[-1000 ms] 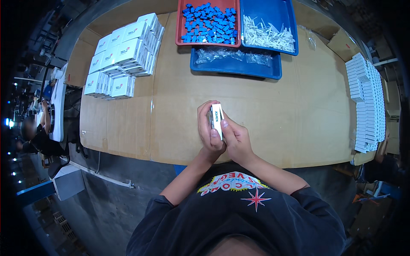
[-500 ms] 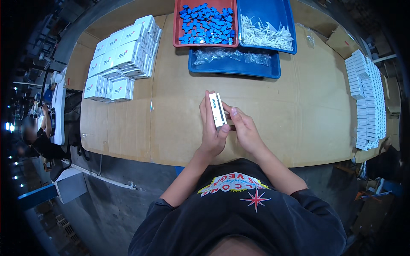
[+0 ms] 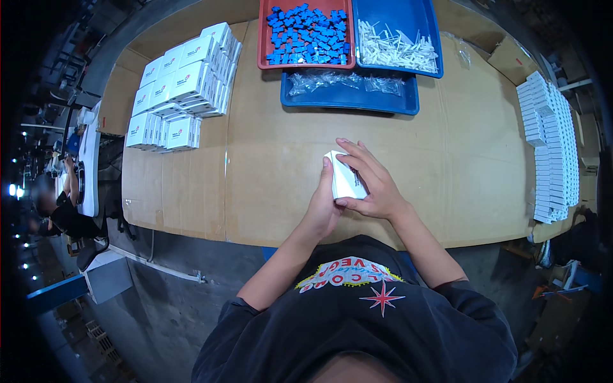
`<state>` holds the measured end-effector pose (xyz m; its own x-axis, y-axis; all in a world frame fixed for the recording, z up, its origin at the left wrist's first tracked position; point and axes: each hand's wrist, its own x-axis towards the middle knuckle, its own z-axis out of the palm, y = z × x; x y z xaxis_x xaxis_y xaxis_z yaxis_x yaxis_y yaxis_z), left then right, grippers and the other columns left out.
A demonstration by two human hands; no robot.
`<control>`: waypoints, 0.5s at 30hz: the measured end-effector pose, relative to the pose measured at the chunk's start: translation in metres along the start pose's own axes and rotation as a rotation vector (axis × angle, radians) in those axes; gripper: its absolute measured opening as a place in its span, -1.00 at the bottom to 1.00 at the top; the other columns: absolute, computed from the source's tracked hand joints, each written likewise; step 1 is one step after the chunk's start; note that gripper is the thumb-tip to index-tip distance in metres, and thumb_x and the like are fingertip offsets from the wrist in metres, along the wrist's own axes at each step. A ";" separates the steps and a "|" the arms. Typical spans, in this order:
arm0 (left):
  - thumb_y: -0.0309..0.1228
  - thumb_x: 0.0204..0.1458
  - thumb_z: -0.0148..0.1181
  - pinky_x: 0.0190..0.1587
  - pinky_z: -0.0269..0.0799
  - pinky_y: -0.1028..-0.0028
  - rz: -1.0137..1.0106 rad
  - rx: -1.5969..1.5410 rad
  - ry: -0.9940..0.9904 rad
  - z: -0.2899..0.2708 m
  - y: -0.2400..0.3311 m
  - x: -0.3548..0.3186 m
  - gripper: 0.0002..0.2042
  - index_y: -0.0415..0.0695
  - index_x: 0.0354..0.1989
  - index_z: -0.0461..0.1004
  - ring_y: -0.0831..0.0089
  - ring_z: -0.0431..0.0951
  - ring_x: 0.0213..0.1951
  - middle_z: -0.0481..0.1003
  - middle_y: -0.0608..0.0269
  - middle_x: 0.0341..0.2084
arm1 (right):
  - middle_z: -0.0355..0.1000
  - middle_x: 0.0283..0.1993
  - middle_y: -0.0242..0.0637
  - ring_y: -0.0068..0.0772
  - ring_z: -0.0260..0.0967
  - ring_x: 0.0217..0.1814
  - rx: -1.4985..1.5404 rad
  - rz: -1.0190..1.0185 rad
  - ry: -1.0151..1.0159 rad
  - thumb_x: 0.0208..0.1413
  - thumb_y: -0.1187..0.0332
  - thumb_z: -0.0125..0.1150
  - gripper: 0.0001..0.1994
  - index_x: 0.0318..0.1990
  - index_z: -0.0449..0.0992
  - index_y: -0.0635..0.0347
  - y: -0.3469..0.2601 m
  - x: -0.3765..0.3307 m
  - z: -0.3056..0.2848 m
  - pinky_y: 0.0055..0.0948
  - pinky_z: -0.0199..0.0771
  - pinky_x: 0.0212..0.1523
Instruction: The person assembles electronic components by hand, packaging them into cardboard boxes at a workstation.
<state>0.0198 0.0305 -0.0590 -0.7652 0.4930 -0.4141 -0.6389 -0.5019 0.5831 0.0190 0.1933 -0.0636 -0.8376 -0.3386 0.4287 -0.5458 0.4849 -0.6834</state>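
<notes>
Both hands clamp a small white box (image 3: 347,180) at frame centre, above the bench (image 3: 274,159): left hand (image 3: 324,205) backs its left face, right hand (image 3: 373,185) wraps the right. Judgement: keep the flaps square, pressing evenly while closing, avoiding crushed corners

Your cardboard-covered bench (image 3: 274,159) carries: white boxes (image 3: 182,83) at 10 o'clock, trays (image 3: 348,38) at 12, flat packs (image 3: 549,147) at 3.
</notes>
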 end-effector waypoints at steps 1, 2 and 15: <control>0.22 0.44 -0.40 0.21 0.51 0.29 -0.012 -0.029 -0.014 0.001 0.000 0.000 -0.32 -0.10 0.43 0.18 0.30 0.53 0.22 0.42 0.10 0.22 | 0.33 0.42 0.08 0.14 0.31 0.46 0.040 -0.021 0.037 0.03 -0.04 0.49 -0.20 0.33 0.40 0.28 0.001 0.000 0.001 0.07 0.24 0.49; 0.22 0.44 -0.40 0.21 0.51 0.29 -0.011 -0.029 -0.014 0.002 -0.001 -0.001 -0.32 -0.10 0.43 0.18 0.30 0.53 0.22 0.42 0.10 0.22 | 0.33 0.42 0.08 0.14 0.31 0.46 0.040 -0.021 0.038 0.03 -0.04 0.49 -0.20 0.33 0.40 0.28 0.002 0.000 0.003 0.07 0.24 0.49; 0.15 0.45 -0.29 0.23 0.44 0.29 0.041 0.122 0.027 -0.009 -0.010 0.001 -0.35 -0.11 0.45 0.16 0.36 0.51 0.20 0.47 0.14 0.12 | 0.41 0.34 0.18 0.11 0.42 0.38 0.275 0.032 0.258 0.32 -0.28 0.08 -0.12 0.38 0.30 0.48 0.013 -0.011 0.032 -0.14 0.42 0.35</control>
<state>0.0246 0.0302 -0.0715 -0.7934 0.4539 -0.4056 -0.5938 -0.4304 0.6798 0.0219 0.1775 -0.0956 -0.8514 -0.0959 0.5156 -0.5222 0.2458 -0.8166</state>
